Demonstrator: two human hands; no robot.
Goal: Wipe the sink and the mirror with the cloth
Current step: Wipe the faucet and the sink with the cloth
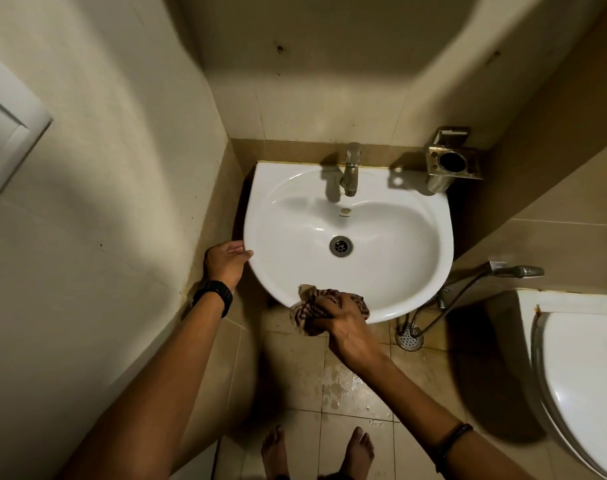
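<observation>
The cloth (309, 311), brown and striped, is bunched over the front edge of the sink (442, 233), part lying on the white rim and part hanging below it. The right hand (347, 329) grips it in a closed fist, knuckles up, pressing it to the rim just right of the front centre. The left hand (227, 261) rests with relaxed, nearly straight fingers against the sink's left edge and holds nothing; a black watch (215, 296) sits on that wrist.

Inside the bowl, the drain (341, 244) lies at the middle, well apart from the cloth, with bare white ceramic all around it. The tap (350, 169) stands at the back rim, its spout reaching over the bowl. A metal holder (451, 161) is fixed to the wall at the back right corner, just above the rim.

The left wall (122, 202) runs close beside the sink, leaving a narrow gap where the left hand sits. To the right, a spray hose (468, 289) hangs between the sink and the toilet (579, 375). A floor drain (408, 338) lies below the sink's right front edge. Bare feet (358, 448) stand on wet tiles in front.
</observation>
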